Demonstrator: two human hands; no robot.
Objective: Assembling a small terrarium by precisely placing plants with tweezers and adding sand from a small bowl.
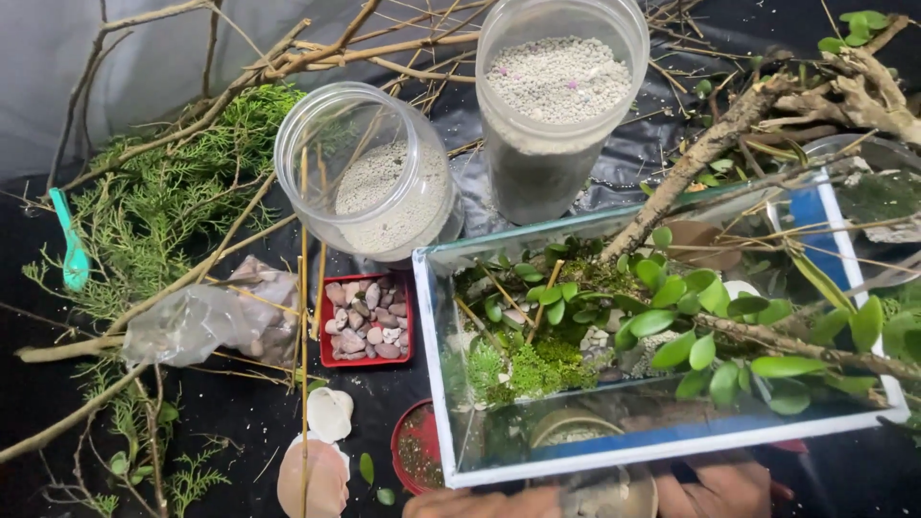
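Both hands sit at the near bottom edge of the glass tank [662, 288], the left hand [484, 503] and right hand [724, 487] pressed against its lower rim, though whether either grip is clenched around the glass I cannot tell, since the fingers are hidden. The tank rests on the black tabletop [38, 403], filled with moss, leafy sprigs and a branch [691, 163]. Steadying it well would call for even pressure from both sides, keeping clear of the red tray of pebbles [366, 319] and the two plastic jars [369, 173] behind.
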